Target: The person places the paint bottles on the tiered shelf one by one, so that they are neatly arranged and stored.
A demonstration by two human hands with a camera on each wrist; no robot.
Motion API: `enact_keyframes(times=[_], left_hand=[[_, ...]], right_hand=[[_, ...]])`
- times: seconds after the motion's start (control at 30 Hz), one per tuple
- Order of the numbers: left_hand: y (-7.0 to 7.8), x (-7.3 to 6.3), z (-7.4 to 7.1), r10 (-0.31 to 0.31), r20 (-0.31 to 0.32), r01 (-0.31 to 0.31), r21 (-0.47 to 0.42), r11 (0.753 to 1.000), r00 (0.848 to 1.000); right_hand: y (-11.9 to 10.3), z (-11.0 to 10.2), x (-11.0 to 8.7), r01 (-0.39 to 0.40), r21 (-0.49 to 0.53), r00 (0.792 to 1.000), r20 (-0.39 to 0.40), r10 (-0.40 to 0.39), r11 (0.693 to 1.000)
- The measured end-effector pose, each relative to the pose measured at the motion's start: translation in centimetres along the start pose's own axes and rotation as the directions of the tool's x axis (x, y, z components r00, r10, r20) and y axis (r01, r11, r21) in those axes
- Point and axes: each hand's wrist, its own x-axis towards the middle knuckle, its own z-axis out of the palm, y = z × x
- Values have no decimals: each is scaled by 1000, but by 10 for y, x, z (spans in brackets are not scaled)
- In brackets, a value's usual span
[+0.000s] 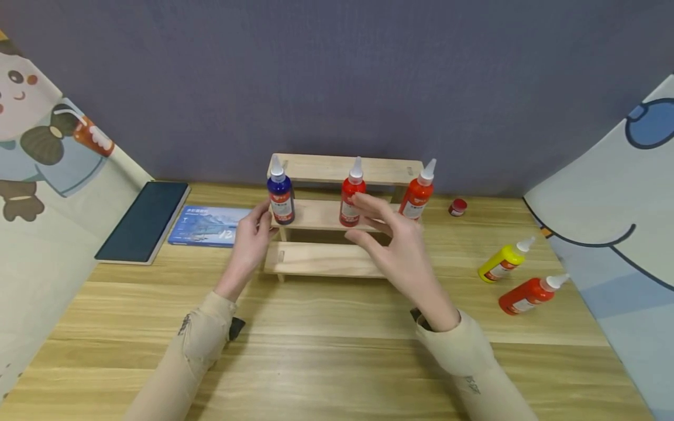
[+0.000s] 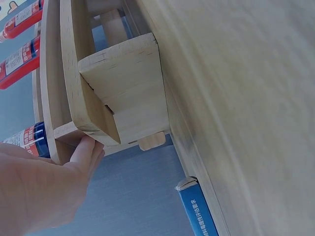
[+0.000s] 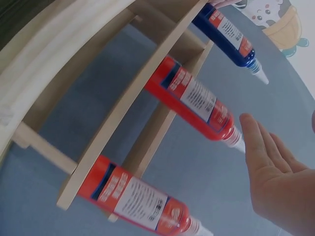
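Note:
A three-tier wooden rack (image 1: 326, 258) stands against the back wall. On its middle tier are a dark blue bottle (image 1: 281, 199) at the left end, a red bottle (image 1: 348, 196) near the center and an orange-red bottle (image 1: 415, 197) at the right end, all upright with white nozzle caps. My left hand (image 1: 251, 234) grips the left end of that tier, beside the blue bottle; in the left wrist view its fingers (image 2: 84, 155) reach the tier's edge. My right hand (image 1: 402, 251), fingers parted from the thumb, hovers in front of the tier between the two red bottles, holding nothing.
Right of the rack, a yellow bottle (image 1: 500, 264) and another red bottle (image 1: 526, 296) lie on the table. A small red jar (image 1: 457, 207) sits behind them. To the left are a blue box (image 1: 202, 225) and a dark-covered flat pad (image 1: 144, 222).

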Motion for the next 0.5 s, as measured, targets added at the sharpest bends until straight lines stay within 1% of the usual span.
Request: enact_keyframes(times=[0.13, 0.33, 0.5], left_hand=[[0, 0, 1, 2, -1, -2, 1, 1000, 1000], [1, 1, 1, -1, -4, 1, 8, 1000, 1000], [1, 1, 0, -17, 0, 17, -9, 1000, 1000]], right_hand=[[0, -8, -5, -28, -17, 1000, -7, 28, 999], [2, -22, -12, -66, -70, 997, -39, 63, 995], [3, -33, -17, -73, -83, 995, -77, 66, 994]])
